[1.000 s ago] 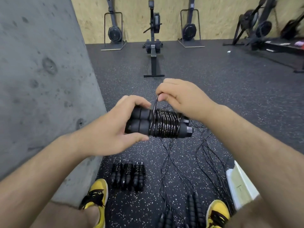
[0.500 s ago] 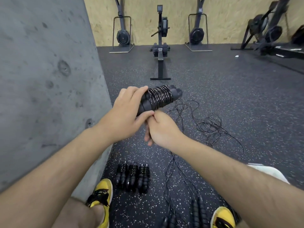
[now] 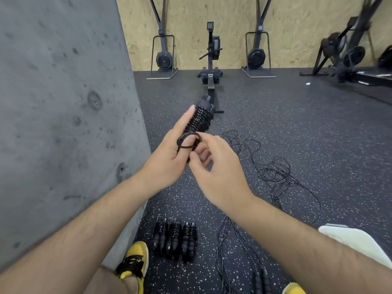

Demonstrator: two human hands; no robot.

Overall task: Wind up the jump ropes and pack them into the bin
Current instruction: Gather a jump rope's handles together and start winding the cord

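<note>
While we held the wound rope [image 3: 199, 120] up over the floor [image 3: 275, 128], our left hand [image 3: 169, 158] gripped its handles from below, index finger lying straight along the coils, the other fingers hidden behind the bundle. The bundle pointed away from us, its end caps toward the rower [image 3: 211, 66].

Item: a small black loop [image 3: 187, 141] sat around the left index finger, just below the coils; we could not tell whether it was a rope end or a band. Our right hand [image 3: 214, 168] pinched that loop at its right side between thumb and forefinger, remaining fingers loosely curled.

Item: three finished bundles [image 3: 175, 239], side by side on the floor near the concrete wall [image 3: 63, 124], beside our left shoe [image 3: 135, 259].

Item: loose ropes [image 3: 273, 175], unwound, tangled across the floor to the right and trailing back to handles [image 3: 262, 280] lying between our feet. They lay under our right forearm.

Item: white bin [image 3: 358, 240], lower right, partly hidden by the right forearm; its contents could not be seen.

Item: right shoe [image 3: 293, 289], only its toe in view at the bottom edge.

Item: two upright machines [image 3: 164, 58] against the plywood wall [image 3: 233, 22], flanking the rower; more machines at far right.
</note>
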